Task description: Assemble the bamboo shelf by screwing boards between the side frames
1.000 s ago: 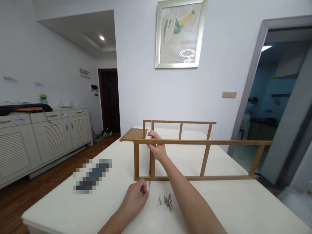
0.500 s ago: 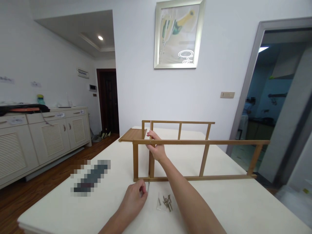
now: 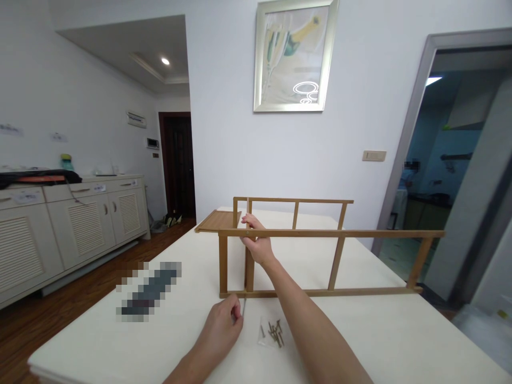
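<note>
A wooden shelf frame (image 3: 372,233) lies on its side on the white table, its near side made of rails and rungs. My right hand (image 3: 258,245) reaches over the near top rail and is closed around an upright wooden crosspiece (image 3: 250,272) inside the frame. By the near bottom rail (image 3: 288,293), my left hand (image 3: 224,322) is closed with its fingers pinched. From it a thin metal rod, looking like a hex key (image 3: 244,306), runs up to that rail; its tip is too small to make out. Between my arms lie several screws (image 3: 275,333) on a clear plastic bag (image 3: 263,340).
A slatted wooden panel (image 3: 219,221) lies beyond the frame's left end. On the table's left is a dark blurred item (image 3: 150,293). White cabinets (image 3: 92,213) stand along the left wall, and a doorway (image 3: 440,186) opens at the right with a person beyond.
Both hands keep nearly the same places. My left hand's fingers have turned slightly at the metal rod; the frame has hardly shifted.
</note>
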A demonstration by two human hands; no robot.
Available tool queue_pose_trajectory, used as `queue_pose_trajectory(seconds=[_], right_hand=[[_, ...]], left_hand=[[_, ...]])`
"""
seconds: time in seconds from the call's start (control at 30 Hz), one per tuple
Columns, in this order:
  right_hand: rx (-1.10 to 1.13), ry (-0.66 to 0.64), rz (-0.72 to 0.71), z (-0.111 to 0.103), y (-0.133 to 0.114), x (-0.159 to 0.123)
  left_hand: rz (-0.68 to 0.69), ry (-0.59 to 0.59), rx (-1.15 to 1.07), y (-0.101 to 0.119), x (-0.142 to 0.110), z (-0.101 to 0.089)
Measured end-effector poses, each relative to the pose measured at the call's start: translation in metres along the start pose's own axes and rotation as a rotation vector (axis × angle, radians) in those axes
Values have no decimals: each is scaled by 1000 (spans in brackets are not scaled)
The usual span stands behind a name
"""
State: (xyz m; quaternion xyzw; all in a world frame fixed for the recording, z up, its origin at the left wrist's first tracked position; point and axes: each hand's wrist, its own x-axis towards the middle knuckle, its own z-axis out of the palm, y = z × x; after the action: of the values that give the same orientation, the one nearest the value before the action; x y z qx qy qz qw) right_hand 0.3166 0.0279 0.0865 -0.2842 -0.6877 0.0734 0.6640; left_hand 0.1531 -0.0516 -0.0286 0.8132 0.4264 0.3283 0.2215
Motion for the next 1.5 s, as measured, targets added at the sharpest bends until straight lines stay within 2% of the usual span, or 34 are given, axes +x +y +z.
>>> queue_pose_trajectory(seconds=[0.3,0.53,0.87,1.17,1.5], right_hand=[[-9,-7,7,0,-1,0],[-14,-2,2,0,1,0],[-1,-3,-47,0,2,1],[-13,-22,-34,-1,-3,1],[-15,-26,-26,-2,-5,1]], left_hand=[[-7,-21,-9,3,-1,1],[55,-24,73,6,-3,2],[65,-6,38,3,-4,3],[45,-1,13,4,-4,3],[-31,49,-116,6,-2,1]])
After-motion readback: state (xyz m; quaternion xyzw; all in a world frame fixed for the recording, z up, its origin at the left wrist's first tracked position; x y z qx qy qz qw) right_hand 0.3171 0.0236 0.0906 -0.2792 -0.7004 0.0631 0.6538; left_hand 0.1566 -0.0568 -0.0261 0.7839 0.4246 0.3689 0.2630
